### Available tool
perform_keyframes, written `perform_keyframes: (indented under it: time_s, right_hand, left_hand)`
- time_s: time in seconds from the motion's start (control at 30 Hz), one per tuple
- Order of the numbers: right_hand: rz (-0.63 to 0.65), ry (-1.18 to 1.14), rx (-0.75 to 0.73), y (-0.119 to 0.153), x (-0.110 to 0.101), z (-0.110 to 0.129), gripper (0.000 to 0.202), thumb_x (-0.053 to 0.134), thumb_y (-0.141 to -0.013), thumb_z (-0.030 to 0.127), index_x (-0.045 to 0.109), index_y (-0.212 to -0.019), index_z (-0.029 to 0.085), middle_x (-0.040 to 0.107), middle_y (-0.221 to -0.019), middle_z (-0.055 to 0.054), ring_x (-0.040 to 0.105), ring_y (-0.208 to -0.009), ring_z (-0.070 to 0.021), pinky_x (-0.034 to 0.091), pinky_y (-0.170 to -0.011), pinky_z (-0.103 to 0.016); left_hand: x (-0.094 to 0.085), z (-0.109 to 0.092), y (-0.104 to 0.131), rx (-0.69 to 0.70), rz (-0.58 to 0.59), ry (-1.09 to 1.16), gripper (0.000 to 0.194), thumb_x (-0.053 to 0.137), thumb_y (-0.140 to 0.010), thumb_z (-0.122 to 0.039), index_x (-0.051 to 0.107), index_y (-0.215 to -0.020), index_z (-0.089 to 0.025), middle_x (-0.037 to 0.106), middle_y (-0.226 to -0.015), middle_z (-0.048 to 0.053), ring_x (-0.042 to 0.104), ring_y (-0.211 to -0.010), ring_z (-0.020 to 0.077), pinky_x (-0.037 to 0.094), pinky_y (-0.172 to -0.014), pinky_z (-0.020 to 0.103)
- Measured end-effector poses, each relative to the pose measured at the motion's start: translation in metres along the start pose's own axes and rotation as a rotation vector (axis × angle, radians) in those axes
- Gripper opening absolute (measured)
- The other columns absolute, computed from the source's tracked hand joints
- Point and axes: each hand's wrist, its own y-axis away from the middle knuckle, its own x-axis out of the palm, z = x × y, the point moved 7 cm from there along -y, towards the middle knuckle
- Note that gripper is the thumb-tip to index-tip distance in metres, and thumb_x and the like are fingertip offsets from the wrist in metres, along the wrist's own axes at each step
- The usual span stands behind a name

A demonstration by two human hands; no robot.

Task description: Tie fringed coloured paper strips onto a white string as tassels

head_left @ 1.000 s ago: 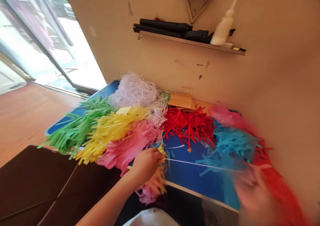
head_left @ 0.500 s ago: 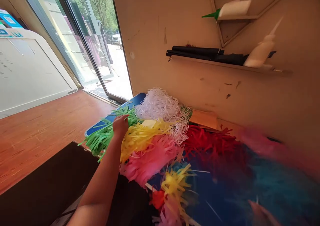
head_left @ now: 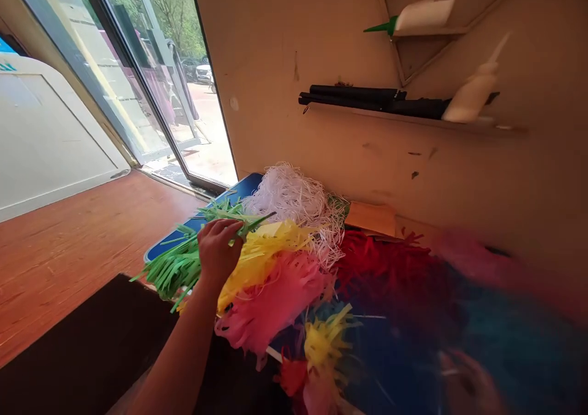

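Observation:
My left hand (head_left: 220,246) pinches a piece of fringed green tissue paper (head_left: 257,222), lifted just over the yellow fringe. Below and left of it lies the heap of green fringed paper (head_left: 177,268). Yellow fringed paper (head_left: 261,246) and pink fringed paper (head_left: 275,292) are heaped to its right. At the lower right, my right hand (head_left: 471,381) is dim and blurred, its fingers curled near a thin pale thing that I cannot make out. Between the hands is a garland-like string of tassels in yellow (head_left: 324,341), red (head_left: 291,375) and pink.
White shredded paper (head_left: 287,191) is piled at the back of the blue table (head_left: 158,248). Red fringe (head_left: 381,262) and an orange-brown paper packet (head_left: 371,219) lie by the wall. A shelf (head_left: 386,116) above carries black rolls and a white bottle. A glass door stands at left.
My left hand has come up from the green heap with a green fringed piece between its fingers. My right hand has moved slightly up and left into view.

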Motion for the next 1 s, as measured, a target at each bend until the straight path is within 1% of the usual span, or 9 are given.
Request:
perform_keyframes:
  time_s: [0.07, 0.13, 0.27, 0.47, 0.57, 0.67, 0.77, 0.87, 1.0]
  right_hand:
    - [0.121, -0.268, -0.024, 0.014, 0.035, 0.027, 0.041, 0.08, -0.061, 0.048, 0.063, -0.088, 0.022, 0.059, -0.061, 0.002, 0.055, -0.052, -0.016, 0.047, -0.053, -0.03]
    - [0.339, -0.533, -0.028, 0.027, 0.075, 0.05, 0.05, 0.081, -0.061, 0.047, 0.064, -0.1, 0.022, 0.052, -0.061, 0.006, 0.047, -0.047, -0.0107, 0.041, -0.049, -0.025]
    - [0.506, -0.672, -0.091, 0.036, 0.097, 0.067, 0.035, 0.078, -0.069, 0.046, 0.069, -0.091, 0.02, 0.047, -0.058, 0.007, 0.041, -0.046, -0.0083, 0.04, -0.051, -0.025]
    - [0.277, -0.229, -0.385, 0.05, 0.038, 0.075, 0.018, 0.065, -0.085, 0.037, 0.075, -0.083, 0.022, 0.056, -0.065, 0.001, 0.051, -0.058, -0.0127, 0.04, -0.056, -0.025]
    - [0.291, -0.181, -0.457, 0.064, 0.032, 0.082, 0.025, 0.059, -0.089, 0.039, 0.074, -0.079, 0.022, 0.058, -0.067, 0.0, 0.052, -0.06, -0.0138, 0.041, -0.057, -0.025]
    - [0.234, -0.197, -0.428, 0.071, 0.027, 0.078, 0.029, 0.058, -0.09, 0.039, 0.071, -0.072, 0.021, 0.057, -0.065, 0.0, 0.051, -0.06, -0.0136, 0.041, -0.057, -0.025]
    - [0.184, -0.194, -0.388, 0.069, 0.019, 0.067, 0.027, 0.059, -0.089, 0.038, 0.072, -0.074, 0.021, 0.056, -0.065, 0.001, 0.051, -0.06, -0.0132, 0.042, -0.059, -0.025]
    - [0.278, -0.257, -0.328, 0.066, 0.02, 0.056, 0.021, 0.062, -0.087, 0.04, 0.074, -0.09, 0.022, 0.057, -0.068, 0.001, 0.051, -0.061, -0.0132, 0.043, -0.06, -0.025]
    - [0.371, -0.339, -0.283, 0.067, 0.024, 0.052, 0.02, 0.064, -0.085, 0.04, 0.071, -0.091, 0.022, 0.056, -0.07, 0.002, 0.051, -0.061, -0.013, 0.042, -0.059, -0.025]
  left_hand:
    - [0.001, -0.066, 0.043, 0.347, -0.025, 0.174, 0.022, 0.057, -0.079, -0.023, 0.074, -0.092, -0.025, 0.074, -0.097, 0.005, 0.059, -0.106, 0.0259, 0.037, -0.097, 0.039]
    - [0.012, -0.119, 0.09, 0.582, 0.075, 0.3, 0.024, 0.057, -0.078, -0.017, 0.074, -0.089, -0.029, 0.075, -0.087, 0.003, 0.062, -0.097, 0.0248, 0.034, -0.098, 0.042]
    - [0.028, -0.172, 0.148, 0.746, 0.286, 0.463, 0.039, 0.058, -0.072, -0.01, 0.073, -0.101, -0.033, 0.075, -0.088, 0.001, 0.064, -0.094, 0.0244, 0.033, -0.099, 0.044]
    - [0.016, -0.199, 0.157, 0.571, 0.496, 0.723, 0.06, 0.063, -0.076, -0.022, 0.054, -0.134, -0.03, 0.06, -0.133, 0.01, 0.054, -0.12, 0.0306, 0.042, -0.101, 0.045]
    - [0.017, -0.225, 0.172, 0.466, 0.623, 0.887, 0.034, 0.068, -0.078, -0.027, 0.069, -0.111, -0.03, 0.073, -0.108, 0.006, 0.063, -0.107, 0.0281, 0.042, -0.102, 0.043]
    - [0.033, -0.24, 0.187, 0.318, 0.726, 0.942, 0.008, 0.069, -0.078, -0.029, 0.074, -0.084, -0.028, 0.075, -0.083, 0.004, 0.068, -0.086, 0.0246, 0.05, -0.084, 0.036]
    - [0.044, -0.241, 0.194, 0.272, 0.783, 0.939, 0.006, 0.07, -0.078, -0.031, 0.073, -0.078, -0.027, 0.073, -0.077, 0.003, 0.066, -0.074, 0.0208, 0.049, -0.07, 0.029]
    - [0.049, -0.234, 0.195, 0.202, 0.807, 0.968, 0.008, 0.071, -0.077, -0.033, 0.074, -0.079, -0.026, 0.072, -0.077, 0.003, 0.065, -0.072, 0.0192, 0.048, -0.068, 0.027]
    - [0.064, -0.226, 0.207, -0.132, 0.988, 1.131, 0.021, 0.072, -0.074, -0.042, 0.071, -0.081, -0.022, 0.065, -0.063, 0.001, 0.058, -0.055, 0.015, 0.045, -0.053, 0.024]
